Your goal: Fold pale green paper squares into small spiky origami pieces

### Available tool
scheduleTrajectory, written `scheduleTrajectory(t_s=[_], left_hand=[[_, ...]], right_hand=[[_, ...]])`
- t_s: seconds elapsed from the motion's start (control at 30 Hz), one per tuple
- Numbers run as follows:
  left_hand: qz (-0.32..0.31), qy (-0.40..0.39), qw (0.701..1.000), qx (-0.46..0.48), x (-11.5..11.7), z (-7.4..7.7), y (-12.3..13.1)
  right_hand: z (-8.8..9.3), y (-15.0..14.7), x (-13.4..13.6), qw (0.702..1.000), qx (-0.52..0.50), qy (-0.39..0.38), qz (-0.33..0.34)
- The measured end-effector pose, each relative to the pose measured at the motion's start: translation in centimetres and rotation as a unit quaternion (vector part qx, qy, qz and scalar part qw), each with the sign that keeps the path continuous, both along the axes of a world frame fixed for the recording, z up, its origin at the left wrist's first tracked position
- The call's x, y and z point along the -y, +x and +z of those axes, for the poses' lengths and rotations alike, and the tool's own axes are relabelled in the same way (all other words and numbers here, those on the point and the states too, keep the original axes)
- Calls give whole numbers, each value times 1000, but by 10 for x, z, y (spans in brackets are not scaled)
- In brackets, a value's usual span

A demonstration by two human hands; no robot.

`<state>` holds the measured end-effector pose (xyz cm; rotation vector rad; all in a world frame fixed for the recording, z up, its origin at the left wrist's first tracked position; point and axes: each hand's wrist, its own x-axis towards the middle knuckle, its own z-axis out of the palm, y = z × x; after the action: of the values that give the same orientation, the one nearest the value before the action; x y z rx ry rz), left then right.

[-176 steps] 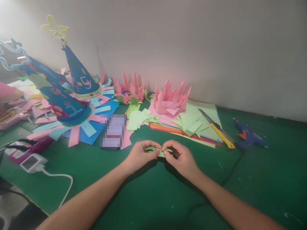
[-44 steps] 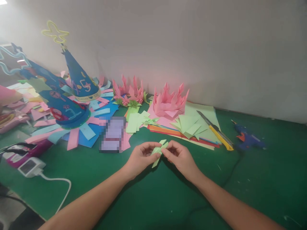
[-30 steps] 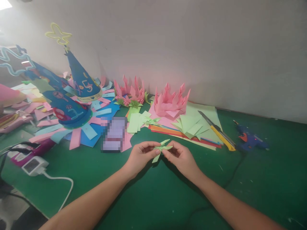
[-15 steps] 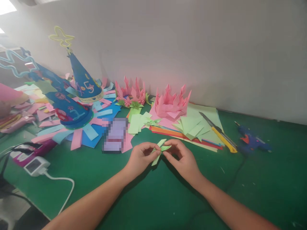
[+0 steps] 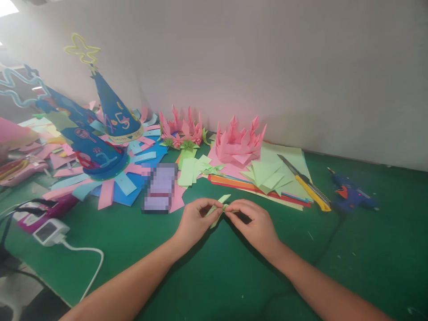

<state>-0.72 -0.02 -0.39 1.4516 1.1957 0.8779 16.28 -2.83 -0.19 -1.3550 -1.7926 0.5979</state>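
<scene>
A small folded light-green paper piece (image 5: 224, 198) is held between both hands above the green table (image 5: 214, 276). My left hand (image 5: 199, 216) pinches it near its middle, thumb against fingers. From the other side my right hand (image 5: 252, 219) pinches its right part, and its fingertips almost touch those of my left hand. Behind the hands lie loose light-green slips (image 5: 267, 176) on a stack of coloured sheets, beside a pink paper crown (image 5: 238, 145). A similar green folded piece (image 5: 213, 168) rests near the crown.
A yellow cutter (image 5: 312, 194) and a blue glue gun (image 5: 354, 196) lie at the right. Blue cone hats (image 5: 117, 109), a second pink crown (image 5: 182, 129) and a blurred-out phone (image 5: 160, 187) stand or lie at the left. A white charger (image 5: 50, 232) with cable sits nearer.
My right fingers have closed in over the right part of the green piece, so less of it shows. My left hand has hardly moved.
</scene>
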Motion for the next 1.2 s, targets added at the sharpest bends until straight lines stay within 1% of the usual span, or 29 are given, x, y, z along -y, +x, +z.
scheduleTrajectory(t_s=[0.13,0.33,0.4,0.5,0.6,0.77,0.9,1.03,1.2], left_hand=[[2,-16,1000,3,0,2,0],[-30,-78,994,65,-1,5,1],[-37,-88,993,64,-1,4,1],[-44,-82,995,47,-2,2,0],[-48,-76,995,50,-1,-1,-1],[-51,-57,996,48,-1,-3,-2],[-49,-63,996,47,-1,0,-1],[-46,-71,995,50,0,2,-1],[-55,-91,990,89,2,1,0]], right_hand=[[-1,0,-1,1000,1,-10,1],[-1,1,-4,999,-30,-37,-3],[0,1,-4,999,-36,-41,-3],[0,1,-3,998,-47,-43,7],[0,1,-2,998,-51,-42,15],[2,-1,-3,999,-30,-30,5],[4,-3,-2,999,-29,-41,8],[3,-4,-1,999,-24,-33,18],[1,-5,-1,999,-33,-20,3]])
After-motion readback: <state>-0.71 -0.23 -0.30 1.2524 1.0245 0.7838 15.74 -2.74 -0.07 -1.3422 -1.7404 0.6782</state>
